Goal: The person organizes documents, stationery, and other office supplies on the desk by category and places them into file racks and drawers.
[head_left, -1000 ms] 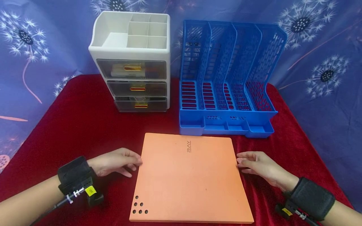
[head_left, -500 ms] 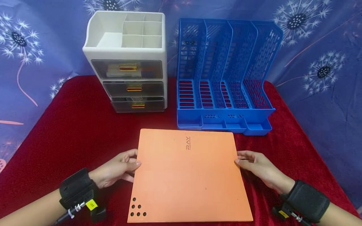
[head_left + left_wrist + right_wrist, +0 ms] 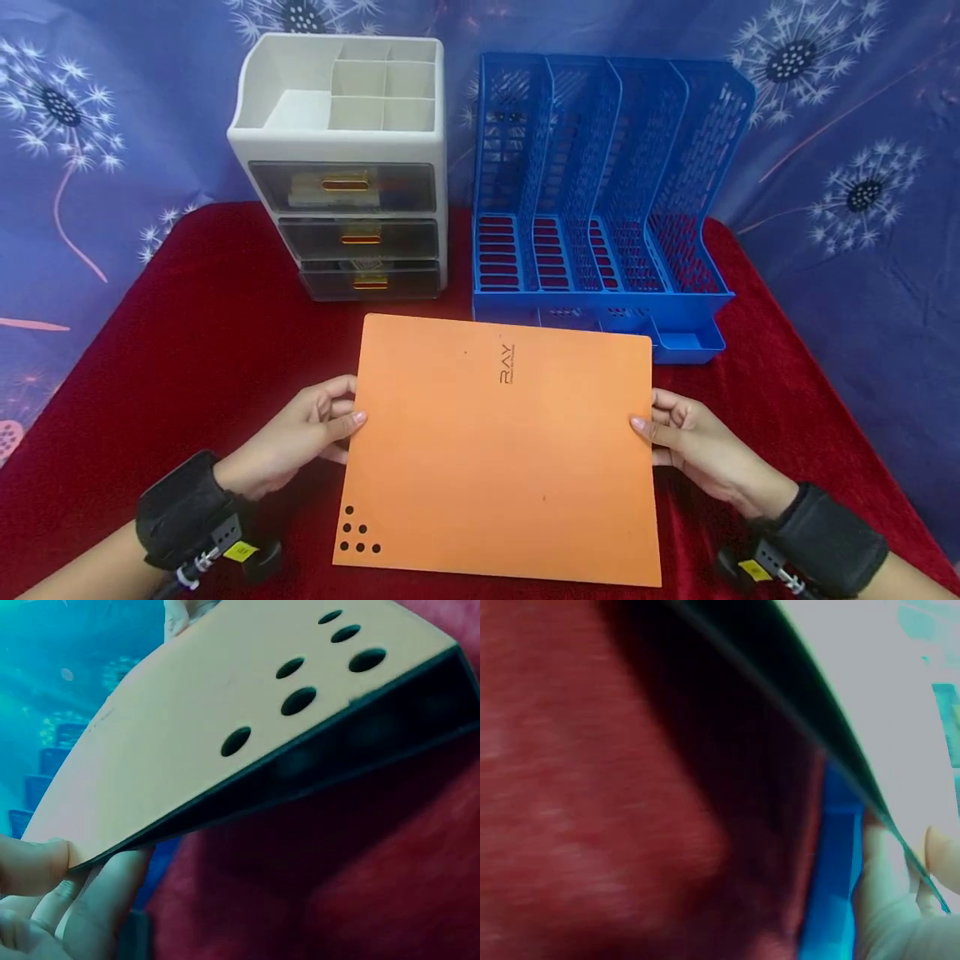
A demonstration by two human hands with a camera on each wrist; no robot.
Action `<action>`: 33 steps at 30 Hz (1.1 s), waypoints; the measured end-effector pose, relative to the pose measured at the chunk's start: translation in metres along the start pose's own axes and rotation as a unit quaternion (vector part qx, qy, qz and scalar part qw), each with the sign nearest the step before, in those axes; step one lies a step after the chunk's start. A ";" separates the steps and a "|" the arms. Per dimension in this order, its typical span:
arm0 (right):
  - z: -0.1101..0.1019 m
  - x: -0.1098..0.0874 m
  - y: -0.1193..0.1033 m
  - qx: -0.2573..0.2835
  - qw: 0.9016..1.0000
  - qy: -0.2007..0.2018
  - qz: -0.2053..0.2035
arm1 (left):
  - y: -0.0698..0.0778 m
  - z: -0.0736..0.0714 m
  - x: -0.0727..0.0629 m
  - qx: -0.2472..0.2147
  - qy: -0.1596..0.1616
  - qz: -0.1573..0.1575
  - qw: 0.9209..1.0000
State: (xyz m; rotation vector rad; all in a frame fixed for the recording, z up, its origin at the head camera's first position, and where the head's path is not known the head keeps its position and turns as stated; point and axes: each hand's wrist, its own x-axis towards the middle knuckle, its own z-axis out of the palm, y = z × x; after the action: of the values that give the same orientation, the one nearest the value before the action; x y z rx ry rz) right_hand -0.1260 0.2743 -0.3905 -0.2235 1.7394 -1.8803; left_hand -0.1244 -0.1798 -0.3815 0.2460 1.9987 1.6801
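Observation:
An orange folder (image 3: 495,454) marked RAY, with several round holes at its near left corner, is held up and overlaps the front of the blue rack in the head view. My left hand (image 3: 296,429) pinches its left edge, thumb on top and fingers beneath. On the opposite edge my right hand (image 3: 701,446) has the same grip, thumb over the cover. From the left wrist, the folder (image 3: 169,705) shows its two covers parted, with a dark gap between them. The right wrist view has the folder's edge (image 3: 832,727) running down into the right hand's fingers (image 3: 889,900).
Behind the folder stands a blue mesh file rack (image 3: 600,179) with upright dividers and small front trays. To its left is a white desktop organizer (image 3: 447,208) with smoky drawers. A dark red cloth (image 3: 187,350) covers the table, and a blue patterned curtain (image 3: 840,275) hangs behind.
Both hands have gone from touching the folder's sides to gripping its edges. The folder has come up off the cloth, and its far edge now overlaps the blue rack's front trays.

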 end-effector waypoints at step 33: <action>0.032 0.003 -0.092 0.144 0.940 0.037 -0.308 | 0.084 -0.028 -0.014 -0.208 0.072 0.367 0.904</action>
State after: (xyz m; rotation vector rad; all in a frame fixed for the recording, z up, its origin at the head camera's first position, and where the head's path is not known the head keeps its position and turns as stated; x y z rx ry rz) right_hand -0.1399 0.2451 -0.2991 -0.6498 1.5158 -2.5877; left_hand -0.1414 -0.1917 -0.2944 0.8146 1.6717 2.6053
